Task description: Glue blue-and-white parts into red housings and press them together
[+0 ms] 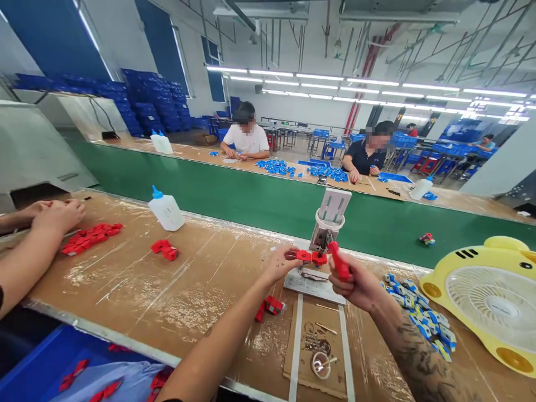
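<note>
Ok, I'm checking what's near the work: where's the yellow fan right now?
The yellow fan is at the right edge of the head view, right of the right hand, beside the blue-and-white pile.

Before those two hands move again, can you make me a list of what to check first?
1. Left hand is on the red piece: ok, its fingertips are at the piece's end.
2. Right hand has the red handle: ok, the fingers wrap around it.
3. Red piece is lined up in the white stand: cannot tell, that spot is too small and partly covered.
4. Brown table has no loose red pieces near the left arm: not ok, some lie beside it.
5. Small cup stands apart from both hands: ok.
</note>
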### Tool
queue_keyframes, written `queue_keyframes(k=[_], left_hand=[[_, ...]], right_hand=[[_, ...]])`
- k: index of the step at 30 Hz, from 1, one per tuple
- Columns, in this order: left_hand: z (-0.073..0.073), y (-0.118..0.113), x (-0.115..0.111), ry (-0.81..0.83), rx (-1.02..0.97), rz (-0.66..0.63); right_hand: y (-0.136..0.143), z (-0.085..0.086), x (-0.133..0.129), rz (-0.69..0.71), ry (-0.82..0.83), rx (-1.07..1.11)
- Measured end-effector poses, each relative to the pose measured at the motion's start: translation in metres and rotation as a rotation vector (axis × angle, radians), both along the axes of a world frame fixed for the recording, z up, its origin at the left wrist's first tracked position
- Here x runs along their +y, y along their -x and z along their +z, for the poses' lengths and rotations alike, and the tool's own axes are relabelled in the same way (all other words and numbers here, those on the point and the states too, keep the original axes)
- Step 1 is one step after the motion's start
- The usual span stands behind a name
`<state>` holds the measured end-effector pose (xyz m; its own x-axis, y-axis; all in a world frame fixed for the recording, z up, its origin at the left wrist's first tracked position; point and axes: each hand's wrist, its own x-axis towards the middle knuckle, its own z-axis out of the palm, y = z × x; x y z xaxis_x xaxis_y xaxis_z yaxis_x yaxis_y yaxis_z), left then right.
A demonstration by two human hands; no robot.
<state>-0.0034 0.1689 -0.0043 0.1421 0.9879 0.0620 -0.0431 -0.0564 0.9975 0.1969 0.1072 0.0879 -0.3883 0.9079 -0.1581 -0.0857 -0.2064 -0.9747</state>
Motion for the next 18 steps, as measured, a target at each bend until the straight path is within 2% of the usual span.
queue_keyframes(k=[4,7,10,13,16,18], left_hand=[[-0.007,-0.016,0.003,-0.019,0.043,-0.047],[-0.009,-0.034,0.005,-0.037,0.075,-0.085],[-0.013,-0.050,0.009,-0.056,0.097,-0.095],[-0.017,-0.055,0.011,-0.074,0.107,-0.078],[-0.020,-0.052,0.011,-0.084,0.116,-0.071],[-0.022,-0.049,0.010,-0.090,0.122,-0.076]], right_hand=[[-0.005,0.038,0.014,0.135,0.130,0.191],[-0.004,0.048,0.022,0.183,0.206,0.267],[-0.002,0.040,0.017,0.187,0.224,0.291],[-0.002,0.022,0.001,0.101,0.195,0.238],[-0.002,0.002,-0.014,-0.047,0.106,0.041],[-0.001,-0.011,-0.019,-0.091,0.010,-0.136]])
